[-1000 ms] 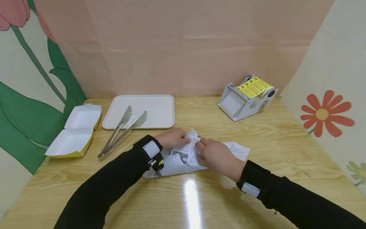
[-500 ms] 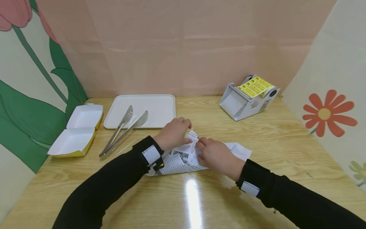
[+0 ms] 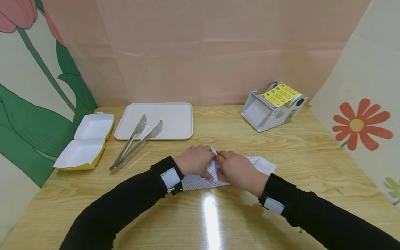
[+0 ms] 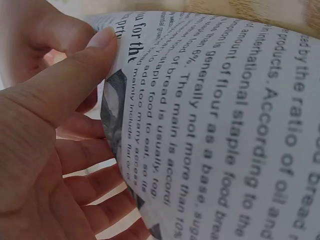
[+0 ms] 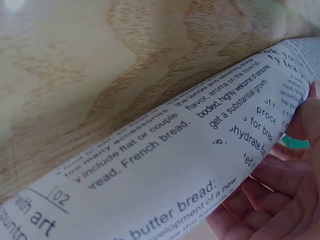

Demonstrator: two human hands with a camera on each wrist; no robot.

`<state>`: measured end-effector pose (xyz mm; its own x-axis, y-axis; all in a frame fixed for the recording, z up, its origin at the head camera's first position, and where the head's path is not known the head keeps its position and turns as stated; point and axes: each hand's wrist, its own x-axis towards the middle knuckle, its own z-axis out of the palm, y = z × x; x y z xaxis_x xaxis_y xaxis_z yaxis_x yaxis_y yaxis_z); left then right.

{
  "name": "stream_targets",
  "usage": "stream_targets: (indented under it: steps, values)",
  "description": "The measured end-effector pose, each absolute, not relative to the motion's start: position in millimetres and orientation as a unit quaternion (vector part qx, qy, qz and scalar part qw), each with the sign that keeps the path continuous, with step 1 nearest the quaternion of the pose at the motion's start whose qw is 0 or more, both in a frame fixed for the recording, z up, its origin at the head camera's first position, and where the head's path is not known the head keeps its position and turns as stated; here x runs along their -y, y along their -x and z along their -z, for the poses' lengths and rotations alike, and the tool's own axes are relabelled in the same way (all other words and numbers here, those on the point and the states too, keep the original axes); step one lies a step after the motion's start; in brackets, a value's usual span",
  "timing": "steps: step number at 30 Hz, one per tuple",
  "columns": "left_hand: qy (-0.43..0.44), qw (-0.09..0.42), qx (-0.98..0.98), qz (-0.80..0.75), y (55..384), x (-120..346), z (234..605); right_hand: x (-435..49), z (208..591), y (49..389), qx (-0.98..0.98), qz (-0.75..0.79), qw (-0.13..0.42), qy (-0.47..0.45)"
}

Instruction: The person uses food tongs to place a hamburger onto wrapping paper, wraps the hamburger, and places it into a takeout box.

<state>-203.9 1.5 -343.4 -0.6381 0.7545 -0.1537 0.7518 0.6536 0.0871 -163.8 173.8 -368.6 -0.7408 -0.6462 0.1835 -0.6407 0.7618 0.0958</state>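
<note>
Pale-pink sheeting (image 3: pixel 218 52) backs the pale wood-grain worktop (image 3: pixel 156 222), where a white tray (image 3: pixel 175 121) with metal tongs (image 3: pixel 136 147) leaning on its near edge sits upper left of centre, an open clamshell box (image 3: pixel 82 152) at the left and a label dispenser (image 3: pixel 272 111) at the upper right. Just below the frame's centre lies the folded newsprint wrapping paper (image 3: pixel 201 183), partly hidden by the hands. Half a second ago the left hand (image 3: pixel 196 160) was raised over the paper's peak; now it is down beside the right hand (image 3: pixel 239 170), so the fold seems secured from both sides. Neither hand is spread: the left pinches the paper's edge, thumb on top and fingers behind, while the right grips the peak with curled fingers. Whatever the paper encloses is hidden.
</note>
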Motion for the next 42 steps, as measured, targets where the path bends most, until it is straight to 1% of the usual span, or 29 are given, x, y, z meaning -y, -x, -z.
stream_targets:
  steps: [5, 15, 18, 21, 26, 29, 36, 40, 42]
  values:
    - [-0.415, 0.118, -0.901, -0.032, 207.5, -1.1, 346.1, -173.4, 367.3, 164.1, 0.938, 0.016, 0.082, -0.336]
    - [-0.409, 0.167, -0.894, -0.075, 214.4, -2.7, 349.9, -172.0, 367.4, 165.0, 0.937, 0.022, 0.073, -0.341]
    - [-0.407, 0.186, -0.890, -0.093, 216.8, -3.3, 350.7, -173.1, 367.9, 166.2, 0.937, 0.015, 0.068, -0.343]
    - [-0.398, 0.212, -0.885, -0.114, 219.3, -2.5, 352.0, -175.2, 366.3, 167.7, 0.938, -0.009, 0.051, -0.343]
    - [-0.375, 0.250, -0.882, -0.138, 222.8, -1.4, 354.6, -179.9, 359.3, 172.2, 0.939, -0.073, -0.004, -0.335]
    - [-0.369, 0.256, -0.882, -0.142, 224.5, -2.2, 355.6, -182.3, 356.3, 177.7, 0.938, -0.089, -0.044, -0.331]
    - [-0.368, 0.249, -0.885, -0.139, 228.1, -6.0, 358.6, -183.7, 345.9, 192.6, 0.929, -0.107, -0.143, -0.324]
    - [-0.359, 0.261, -0.886, -0.136, 229.4, -7.8, 359.0, -179.5, 337.5, 199.9, 0.925, -0.100, -0.177, -0.323]
    - [-0.352, 0.268, -0.887, -0.131, 230.0, -8.7, 358.0, -176.5, 335.6, 204.5, 0.927, -0.099, -0.195, -0.303]
